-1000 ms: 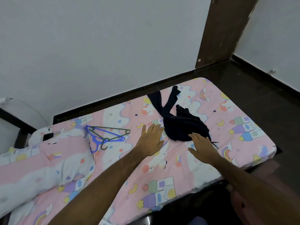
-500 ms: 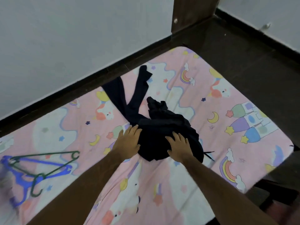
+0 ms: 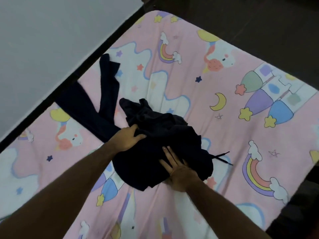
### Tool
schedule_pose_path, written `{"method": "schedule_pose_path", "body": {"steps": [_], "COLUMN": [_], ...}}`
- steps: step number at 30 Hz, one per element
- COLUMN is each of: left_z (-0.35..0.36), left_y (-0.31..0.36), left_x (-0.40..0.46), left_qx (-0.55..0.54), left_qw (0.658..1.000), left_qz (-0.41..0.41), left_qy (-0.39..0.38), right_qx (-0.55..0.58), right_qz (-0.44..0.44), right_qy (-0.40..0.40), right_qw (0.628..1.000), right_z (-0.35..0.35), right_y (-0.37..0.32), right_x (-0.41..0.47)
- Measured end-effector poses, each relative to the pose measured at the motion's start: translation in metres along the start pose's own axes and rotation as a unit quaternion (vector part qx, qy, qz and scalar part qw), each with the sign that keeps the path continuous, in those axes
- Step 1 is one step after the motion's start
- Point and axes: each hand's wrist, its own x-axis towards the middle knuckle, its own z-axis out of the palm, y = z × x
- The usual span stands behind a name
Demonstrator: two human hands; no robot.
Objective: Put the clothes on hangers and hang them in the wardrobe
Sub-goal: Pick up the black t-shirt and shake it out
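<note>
Right hand (image 3: pixel 181 176), fingers straight, pressing flat on crumpled dark navy fabric garment (image 3: pixel 164 145) heaped mid-bed on pink cartoon-print bedsheet (image 3: pixel 224 75); left hand (image 3: pixel 126 138), fingers curled, gripping its upper-left folds; legs trailing toward white wall (image 3: pixel 51 31).

A home bedroom: a bed (image 3: pixel 224 83) in a pink children's sheet of unicorns, rainbows and stars stands against a plain white wall (image 3: pixel 43 40) on a dark floor (image 3: pixel 259 18).
</note>
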Motion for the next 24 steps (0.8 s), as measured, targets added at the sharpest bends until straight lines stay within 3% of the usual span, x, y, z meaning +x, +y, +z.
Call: {"method": "schedule_pose_path", "body": {"steps": [5, 7, 10, 12, 16, 18, 20, 22, 24], "left_z": [0.004, 0.007, 0.003, -0.015, -0.067, -0.077, -0.07, -0.056, -0.053], "left_y": [0.011, 0.018, 0.016, 0.016, 0.021, 0.016, 0.018, 0.03, 0.038], "left_x": [0.037, 0.043, 0.054, 0.062, 0.064, 0.067, 0.062, 0.052, 0.042], "left_qx": [0.121, 0.176, 0.2, 0.171, -0.035, -0.091, -0.061, 0.037, 0.076], "left_qw": [0.987, 0.976, 0.967, 0.966, 0.961, 0.965, 0.987, 0.999, 0.989], "left_qz": [-0.038, -0.035, -0.021, -0.007, -0.06, -0.084, -0.072, -0.002, 0.096], "left_qy": [-0.093, -0.125, -0.156, -0.192, -0.267, -0.232, -0.127, -0.017, 0.086], "right_qx": [-0.007, -0.005, 0.034, 0.025, -0.054, -0.099, -0.138, -0.176, -0.208], "right_qz": [0.025, 0.001, -0.018, -0.025, -0.017, -0.004, 0.011, 0.028, 0.069], "right_qy": [0.093, 0.101, 0.181, 0.231, 0.256, 0.251, 0.233, 0.225, 0.204], "right_qw": [0.995, 0.995, 0.983, 0.972, 0.965, 0.963, 0.962, 0.958, 0.954], "right_z": [0.024, 0.035, 0.05, 0.052, 0.043, 0.035, 0.028, 0.025, 0.02], "right_y": [0.01, 0.014, 0.015, 0.015, 0.012, 0.004, -0.008, -0.023, -0.047], "right_x": [0.005, 0.006, 0.009, 0.01, 0.003, -0.003, -0.008, -0.01, -0.012]}}
